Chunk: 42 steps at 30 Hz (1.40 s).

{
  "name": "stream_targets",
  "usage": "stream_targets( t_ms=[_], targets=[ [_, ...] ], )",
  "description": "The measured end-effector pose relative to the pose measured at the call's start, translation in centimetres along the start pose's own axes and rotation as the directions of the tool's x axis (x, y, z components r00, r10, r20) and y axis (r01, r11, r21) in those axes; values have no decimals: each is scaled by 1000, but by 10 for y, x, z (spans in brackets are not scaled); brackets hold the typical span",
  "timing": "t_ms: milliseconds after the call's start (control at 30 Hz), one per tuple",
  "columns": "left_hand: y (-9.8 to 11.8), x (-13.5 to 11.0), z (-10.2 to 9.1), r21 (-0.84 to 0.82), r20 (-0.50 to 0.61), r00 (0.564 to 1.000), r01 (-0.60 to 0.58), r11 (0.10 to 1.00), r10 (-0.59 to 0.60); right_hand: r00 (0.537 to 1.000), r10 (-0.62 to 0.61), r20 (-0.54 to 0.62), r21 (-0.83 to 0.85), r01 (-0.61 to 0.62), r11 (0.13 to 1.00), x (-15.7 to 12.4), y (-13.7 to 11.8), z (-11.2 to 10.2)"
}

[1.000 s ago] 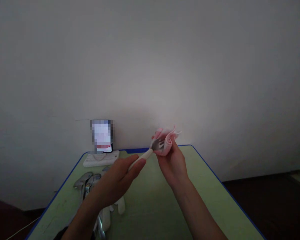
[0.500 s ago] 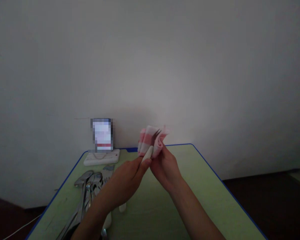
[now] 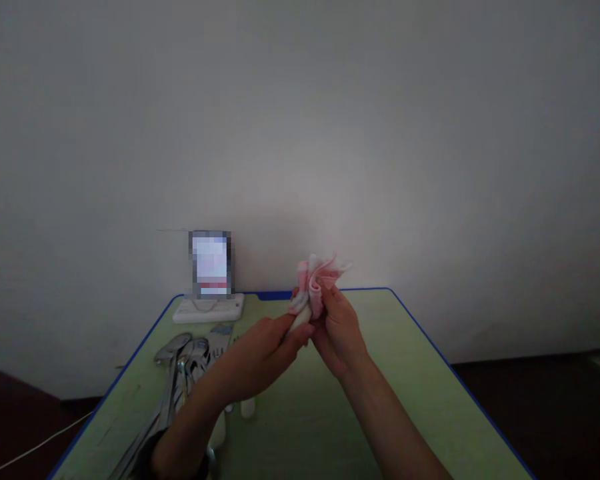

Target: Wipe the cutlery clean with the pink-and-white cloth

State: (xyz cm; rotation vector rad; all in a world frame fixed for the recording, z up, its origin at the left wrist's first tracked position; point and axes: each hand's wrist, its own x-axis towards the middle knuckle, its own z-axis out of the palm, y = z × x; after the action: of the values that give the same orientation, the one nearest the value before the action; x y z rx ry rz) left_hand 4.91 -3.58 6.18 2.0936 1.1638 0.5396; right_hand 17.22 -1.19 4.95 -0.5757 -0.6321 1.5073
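Note:
My left hand (image 3: 266,352) is closed around the pale handle of a fork (image 3: 301,321), which points up and away from me over the table. A pink and white striped cloth (image 3: 315,293) is bunched about the fork's head, so its tines are hidden now. My right hand (image 3: 341,331) grips the cloth from the right side, fingers pressed into the folds. Both hands are close together, raised above the table's far half.
Several metal spoons (image 3: 174,348), forks and other utensils lie in a pile on the green table (image 3: 410,400), left of my forearm. Behind them a lit, blurred screen (image 3: 212,265) stands on a white base (image 3: 209,309) by the wall.
The cloth has gone from lying open around the fork's tines to being bunched over them. Both hands appear slightly farther right, and the view has shifted a little.

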Motion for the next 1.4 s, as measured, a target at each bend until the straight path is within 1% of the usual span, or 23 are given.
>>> stream_targets(
  t_ms=[133,267,333,433,533,600,700,833,900,967,1067,1167,1267,1400],
  targets=[
    [0,0,-1,-48,25,1000,14,999,-13,993,93,72,-54,-89,995,3,-4,-5],
    [-3,1,0,-60,31,999,9,998,-8,988,68,137,-68,-59,996,7,-7,-9],
    [-6,1,-1,-71,56,998,27,997,-23,985,60,163,-66,-50,997,7,-7,-10],
    [-8,0,-6,-104,92,995,55,993,-45,983,66,170,-39,-60,997,9,-6,-11],
    [-9,-2,-14,-106,69,997,27,994,-20,990,46,130,-14,-44,999,11,-8,-12],
    [-11,-3,-18,-107,43,999,6,994,-1,989,39,140,-44,-33,998,12,-11,-13],
    [-15,-3,-23,-127,10,1000,27,992,-26,984,35,173,-116,-15,993,14,-15,-11],
    [-22,3,-23,-142,-7,999,43,989,-44,990,-10,140,-200,39,979,18,-16,-12],
    [-25,7,-22,-158,-25,998,51,986,-56,994,-41,103,-251,66,966,22,-15,-16],
    [-28,9,-23,-194,-57,994,83,978,-95,996,-77,47,-281,88,956,28,-13,-21],
    [-32,9,-27,-292,-81,984,129,948,-159,993,-108,-48,-269,91,959,36,-13,-29],
    [-35,9,-31,-353,-57,979,162,922,-194,989,-107,-100,-234,81,969,41,-13,-33],
    [-40,13,-33,-316,-33,976,195,929,-216,992,-78,-99,-242,52,969,45,-9,-36],
    [-47,20,-32,-255,12,975,218,942,-222,999,-28,-46,-275,14,961,50,3,-40]
  ],
)
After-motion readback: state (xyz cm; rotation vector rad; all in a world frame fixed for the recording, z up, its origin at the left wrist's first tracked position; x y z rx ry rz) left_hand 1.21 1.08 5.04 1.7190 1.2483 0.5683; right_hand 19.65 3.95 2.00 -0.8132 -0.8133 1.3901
